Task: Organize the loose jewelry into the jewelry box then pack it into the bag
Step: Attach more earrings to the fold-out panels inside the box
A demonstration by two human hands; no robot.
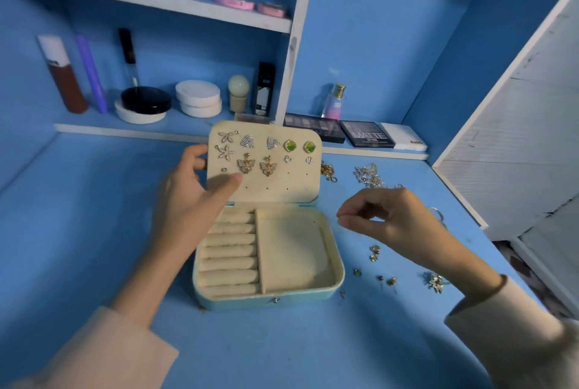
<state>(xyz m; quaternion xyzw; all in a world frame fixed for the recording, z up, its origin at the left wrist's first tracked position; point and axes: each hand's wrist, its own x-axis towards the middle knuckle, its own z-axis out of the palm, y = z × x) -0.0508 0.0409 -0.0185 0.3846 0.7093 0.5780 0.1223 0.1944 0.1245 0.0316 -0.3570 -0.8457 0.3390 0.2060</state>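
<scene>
The teal jewelry box [269, 301] stands open on the blue desk, with cream ring rolls on the left and a bare compartment on the right. Its upright lid [282, 189] carries several pinned earrings [268, 166]. My left hand [188, 200] grips the lid's left edge, thumb on the inner face and fingers behind. My right hand [394, 222] hovers to the right of the box with its fingertips drawn together; anything tiny between them does not show. Loose chains [369, 175], small earrings [374, 252] and a flower piece [435, 283] lie on the desk to the right. No bag is in view.
Behind the box, a low shelf holds eyeshadow palettes [366, 134], a perfume bottle [335, 102], compacts [145, 100] and tubes. A white panel [517, 138] bounds the desk on the right. Open desk surface lies left of and in front of the box.
</scene>
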